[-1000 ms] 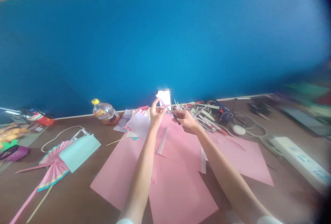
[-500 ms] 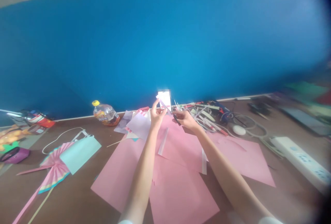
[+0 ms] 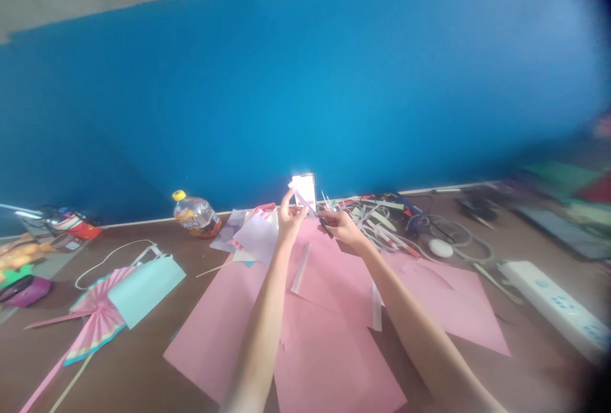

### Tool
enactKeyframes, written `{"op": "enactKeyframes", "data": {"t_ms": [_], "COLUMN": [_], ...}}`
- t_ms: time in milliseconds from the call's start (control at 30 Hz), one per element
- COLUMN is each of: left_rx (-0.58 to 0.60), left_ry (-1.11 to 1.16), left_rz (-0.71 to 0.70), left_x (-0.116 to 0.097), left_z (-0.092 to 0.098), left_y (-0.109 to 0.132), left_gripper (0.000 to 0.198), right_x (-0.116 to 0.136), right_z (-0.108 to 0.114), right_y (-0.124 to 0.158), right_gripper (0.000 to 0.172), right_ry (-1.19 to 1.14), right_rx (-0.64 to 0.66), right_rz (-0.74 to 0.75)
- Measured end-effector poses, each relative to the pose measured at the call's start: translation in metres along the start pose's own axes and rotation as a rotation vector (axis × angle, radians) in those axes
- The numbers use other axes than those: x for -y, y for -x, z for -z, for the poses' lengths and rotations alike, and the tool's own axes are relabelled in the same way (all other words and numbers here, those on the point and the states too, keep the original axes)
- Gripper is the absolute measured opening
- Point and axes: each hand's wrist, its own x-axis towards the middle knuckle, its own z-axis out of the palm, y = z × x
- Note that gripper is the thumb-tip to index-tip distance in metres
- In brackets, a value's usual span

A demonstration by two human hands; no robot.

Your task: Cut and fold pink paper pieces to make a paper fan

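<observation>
My left hand (image 3: pixel 289 222) is raised above the pink sheets and pinches a narrow pale lilac paper strip (image 3: pixel 300 196). Close by on the right, my right hand (image 3: pixel 344 230) is closed around a slim dark tool, which looks like a pair of scissors (image 3: pixel 325 226). Its tip points at the lower end of the strip; whether they touch I cannot tell. Below both forearms several pink paper sheets (image 3: pixel 334 362) overlap on the brown table. Just behind the strip, a small bright screen (image 3: pixel 306 182) leans against the blue wall.
A bottle with a yellow cap (image 3: pixel 196 216) stands left of some lilac paper (image 3: pixel 255 235). Further left lie a pleated pink paper piece (image 3: pixel 102 311) and a light-blue sheet (image 3: pixel 147 289). On the right are paper scraps (image 3: pixel 382 217), cables, a white mouse (image 3: pixel 440 247) and a power strip (image 3: pixel 554 301).
The view has tilted up slightly, so the table and things on it appear lower. Both hands keep nearly the same pose, with the strip and scissors still held.
</observation>
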Motion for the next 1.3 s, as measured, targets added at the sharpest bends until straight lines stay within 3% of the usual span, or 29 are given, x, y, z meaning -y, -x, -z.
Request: {"op": "enactKeyframes", "data": {"t_ms": [333, 500, 1300], "left_rx": [-0.022, 0.028, 0.032], "left_ry": [-0.005, 0.009, -0.046], "left_rz": [-0.010, -0.019, -0.023], "left_x": [0.003, 0.004, -0.002], "left_z": [-0.005, -0.013, -0.018], "left_y": [0.002, 0.004, 0.009], "left_gripper": [0.074, 0.070, 0.075], "right_x": [0.005, 0.006, 0.010], "right_z": [0.001, 0.006, 0.005], "right_y": [0.000, 0.000, 0.002], "right_gripper": [0.055, 0.051, 0.049], "right_ry": [-0.009, 0.027, 0.011], "right_rx": [0.000, -0.017, -0.015], "right_rz": [-0.013, -0.025, 0.005]}}
